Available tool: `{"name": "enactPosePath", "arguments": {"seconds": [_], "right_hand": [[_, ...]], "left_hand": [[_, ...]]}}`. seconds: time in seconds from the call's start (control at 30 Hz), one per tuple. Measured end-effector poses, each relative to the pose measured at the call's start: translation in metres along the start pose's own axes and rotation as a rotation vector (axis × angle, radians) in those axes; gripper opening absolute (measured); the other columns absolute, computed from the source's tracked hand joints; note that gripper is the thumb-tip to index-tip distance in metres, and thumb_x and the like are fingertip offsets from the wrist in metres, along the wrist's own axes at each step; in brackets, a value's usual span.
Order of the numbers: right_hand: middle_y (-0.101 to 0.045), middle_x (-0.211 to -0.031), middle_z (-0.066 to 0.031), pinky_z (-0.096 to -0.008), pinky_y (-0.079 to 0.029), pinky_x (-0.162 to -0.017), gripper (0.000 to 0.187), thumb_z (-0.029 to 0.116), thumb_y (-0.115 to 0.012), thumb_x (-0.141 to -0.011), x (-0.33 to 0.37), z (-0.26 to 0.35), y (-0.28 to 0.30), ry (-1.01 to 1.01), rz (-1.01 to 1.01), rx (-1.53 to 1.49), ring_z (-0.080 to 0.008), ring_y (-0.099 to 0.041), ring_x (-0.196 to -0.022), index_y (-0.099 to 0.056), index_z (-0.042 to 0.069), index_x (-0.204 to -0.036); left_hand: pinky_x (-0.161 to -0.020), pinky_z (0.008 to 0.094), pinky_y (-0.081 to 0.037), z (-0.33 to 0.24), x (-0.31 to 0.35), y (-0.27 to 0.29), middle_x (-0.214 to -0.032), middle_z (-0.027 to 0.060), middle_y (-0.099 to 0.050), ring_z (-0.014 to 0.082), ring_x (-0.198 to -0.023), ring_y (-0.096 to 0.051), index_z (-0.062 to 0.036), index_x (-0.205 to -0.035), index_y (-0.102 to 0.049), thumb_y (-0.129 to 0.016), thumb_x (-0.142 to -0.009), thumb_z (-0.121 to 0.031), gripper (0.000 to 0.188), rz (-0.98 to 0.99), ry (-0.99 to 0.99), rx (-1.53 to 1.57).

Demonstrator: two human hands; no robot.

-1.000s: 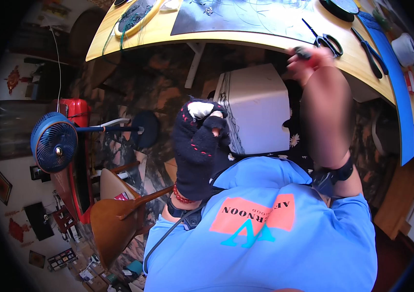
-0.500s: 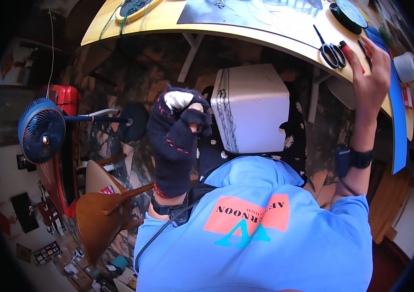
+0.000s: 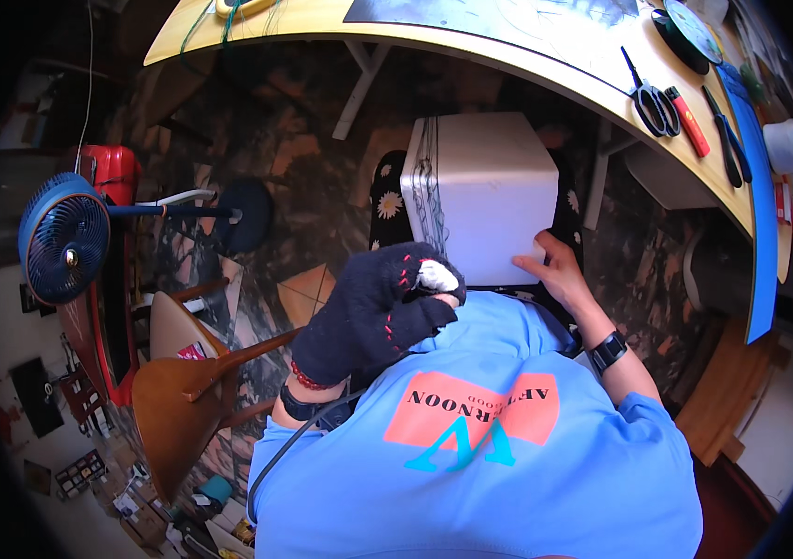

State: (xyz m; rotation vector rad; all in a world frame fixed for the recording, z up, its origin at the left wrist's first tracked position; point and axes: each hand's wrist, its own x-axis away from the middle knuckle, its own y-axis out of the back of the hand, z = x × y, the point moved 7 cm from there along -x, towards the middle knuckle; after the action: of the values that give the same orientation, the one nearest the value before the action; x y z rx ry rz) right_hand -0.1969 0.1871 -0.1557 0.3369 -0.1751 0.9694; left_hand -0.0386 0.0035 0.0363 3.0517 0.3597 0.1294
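A white block-shaped box (image 3: 499, 196) rests on my lap, over dark flowered cloth. Dark thread (image 3: 427, 196) runs in strands around its left part. My right hand (image 3: 555, 270), bare, grips the box's near right corner, thumb over the edge. Close to the near left corner, my left hand (image 3: 382, 303) is curled closed in a black glove with red stitching. White material (image 3: 437, 276) covers one of its fingertips. Whatever its pinched fingers may hold is hidden or too small to make out.
Ahead is a wooden table (image 3: 294, 26) carrying scissors (image 3: 655, 107), a red lighter (image 3: 688, 121), dark pliers-like handles (image 3: 727, 140), a spool (image 3: 685, 37) and a blue strip (image 3: 762, 233). A fan (image 3: 66, 238) and wooden chair (image 3: 182, 410) stand left.
My right hand has come down from the table's right side to the box corner. My gloved left hand has moved right and nearer my body, still curled.
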Motion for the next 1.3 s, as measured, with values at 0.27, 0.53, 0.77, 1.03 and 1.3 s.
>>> {"name": "enactPosePath", "arguments": {"seconds": [0.27,0.53,0.77,1.03,1.3], "right_hand": [[-0.067,-0.105,-0.0126,-0.0237,-0.050,-0.081,0.057,0.026,-0.075,-0.087,-0.008,0.058,0.021,-0.032,-0.232,-0.353,-0.0143,-0.065,-0.089,-0.053,-0.012,-0.124],[-0.069,-0.098,-0.0157,-0.0250,-0.051,-0.073,0.054,0.025,-0.073,-0.086,-0.022,0.074,0.018,-0.136,-0.180,-0.420,-0.0164,-0.067,-0.083,-0.055,-0.012,-0.122],[-0.069,-0.100,-0.0152,-0.0277,-0.051,-0.076,0.051,0.025,-0.072,-0.086,-0.055,0.063,0.015,-0.176,-0.114,-0.527,-0.0190,-0.068,-0.086,-0.058,-0.010,-0.121],[-0.066,-0.093,-0.0108,-0.0287,-0.050,-0.073,0.023,0.009,-0.068,-0.087,-0.038,0.149,0.039,0.586,-0.637,0.441,-0.0183,-0.066,-0.083,-0.063,0.001,-0.107],[-0.062,-0.086,-0.0082,-0.0271,-0.051,-0.064,0.016,-0.004,-0.063,-0.088,-0.052,0.181,-0.020,0.698,-0.180,0.210,-0.0177,-0.065,-0.072,-0.068,0.003,-0.101]], "left_hand": [[-0.067,0.0247,-0.047,0.018,-0.029,0.028,-0.082,0.0023,-0.064,0.0073,-0.074,-0.058,-0.0010,-0.094,-0.066,-0.066,-0.088,-0.004,0.007,-0.302,-0.121,-0.036],[-0.066,0.0222,-0.050,0.055,-0.050,0.003,-0.082,0.0002,-0.063,0.0065,-0.071,-0.059,-0.0032,-0.099,-0.066,-0.063,-0.091,-0.007,0.009,-0.250,-0.012,0.045],[-0.063,0.0219,-0.047,0.081,-0.066,0.015,-0.078,-0.0007,-0.062,0.0063,-0.069,-0.058,-0.0043,-0.097,-0.067,-0.061,-0.092,-0.009,0.009,-0.345,0.036,0.194],[-0.062,0.0217,-0.045,0.086,-0.091,0.029,-0.078,-0.0023,-0.063,0.0053,-0.069,-0.056,-0.0046,-0.097,-0.070,-0.064,-0.092,-0.010,0.010,-0.307,0.035,0.194],[-0.064,0.0227,-0.046,0.084,-0.091,0.027,-0.077,-0.0023,-0.063,0.0052,-0.069,-0.056,-0.0041,-0.095,-0.068,-0.067,-0.090,-0.010,0.008,-0.231,0.062,0.041]]}}
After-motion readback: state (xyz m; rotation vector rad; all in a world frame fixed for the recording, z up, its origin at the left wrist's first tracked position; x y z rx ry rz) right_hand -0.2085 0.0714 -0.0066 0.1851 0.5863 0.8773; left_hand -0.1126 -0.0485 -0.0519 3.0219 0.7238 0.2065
